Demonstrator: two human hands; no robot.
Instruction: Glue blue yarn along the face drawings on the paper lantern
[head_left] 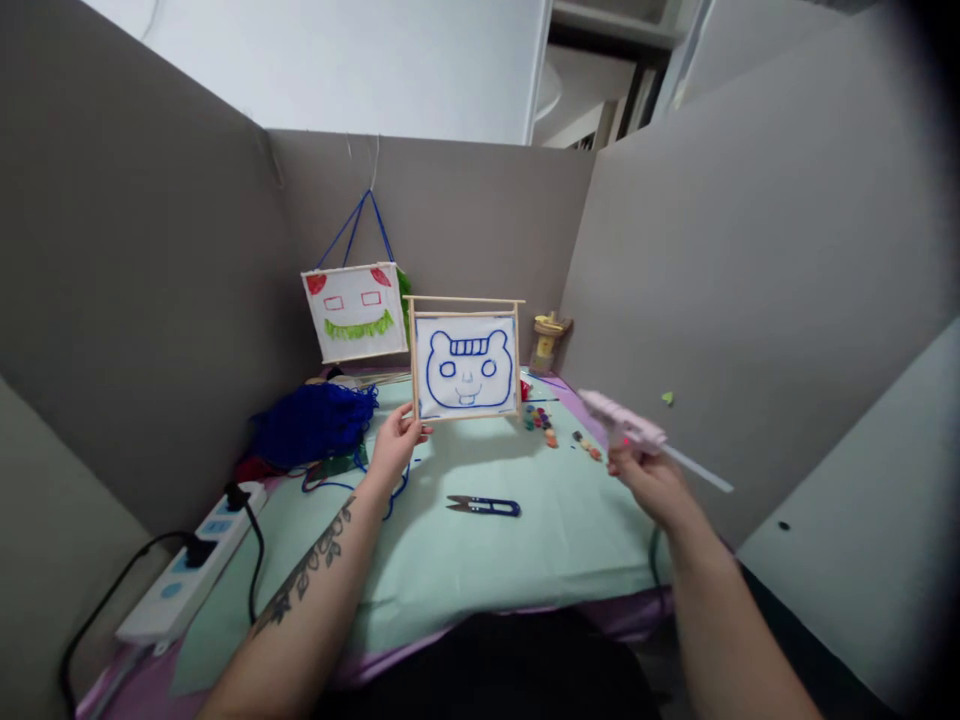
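My left hand (396, 440) grips the lower left corner of a small wooden frame (465, 362) and holds it upright above the table. Its white cloth panel carries a bear face outlined in blue yarn. My right hand (646, 475) holds a pink hot glue gun (622, 420) with a pale glue stick jutting out to the right. The gun is blurred and sits apart from the frame, to its right. Small blue thread snips (484, 506) lie on the mint green mat (525, 550) between my hands.
A second cloth panel (356, 312) with red and green yarn hangs on the back partition by blue cord. A heap of blue yarn (313, 424) lies at left, a white power strip (191, 575) at front left. Coloured beads (541, 418) and a yellow spool (547, 340) sit behind.
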